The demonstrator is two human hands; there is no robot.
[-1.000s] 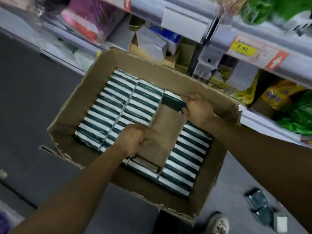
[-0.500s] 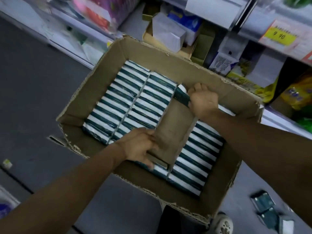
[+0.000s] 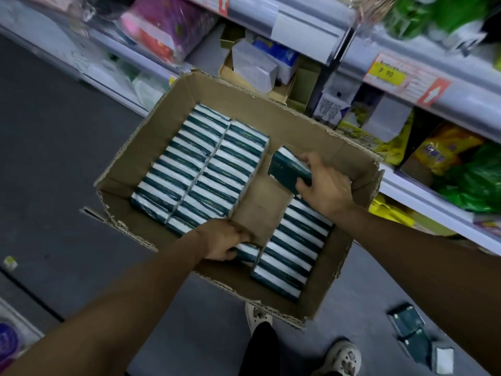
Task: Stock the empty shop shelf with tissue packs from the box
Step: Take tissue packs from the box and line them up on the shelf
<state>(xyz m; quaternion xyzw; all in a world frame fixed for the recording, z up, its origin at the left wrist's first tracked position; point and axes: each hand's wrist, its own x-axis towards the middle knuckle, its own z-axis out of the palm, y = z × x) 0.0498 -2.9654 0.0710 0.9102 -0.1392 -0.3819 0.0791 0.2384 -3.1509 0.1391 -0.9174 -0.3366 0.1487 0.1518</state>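
Box edges: the cardboard box has torn, ragged rims; its 12 o'clock wall lies just beside the shop shelf.
Open room: a bare strip of the box's floor runs between the packed rows, from 6 to 12 o'clock.
Right hand: the right hand grasps a lifted tissue pack, tilted above the 12 o'clock end of the strip.
Left hand: the left hand curls its fingers round a second pack at the strip's 6 o'clock end, low in the box.
Packed packs: two full columns at 9 o'clock of the strip, one column at 3 o'clock; the exact count I cannot tell.
Surface: dark grey floor, open at 9 o'clock of the box.
Room: shelf rails at 12 to 3 o'clock carry a yellow price tag.
Loose packs: three on the floor at 5 o'clock.
Shoes: two, at 6 o'clock.
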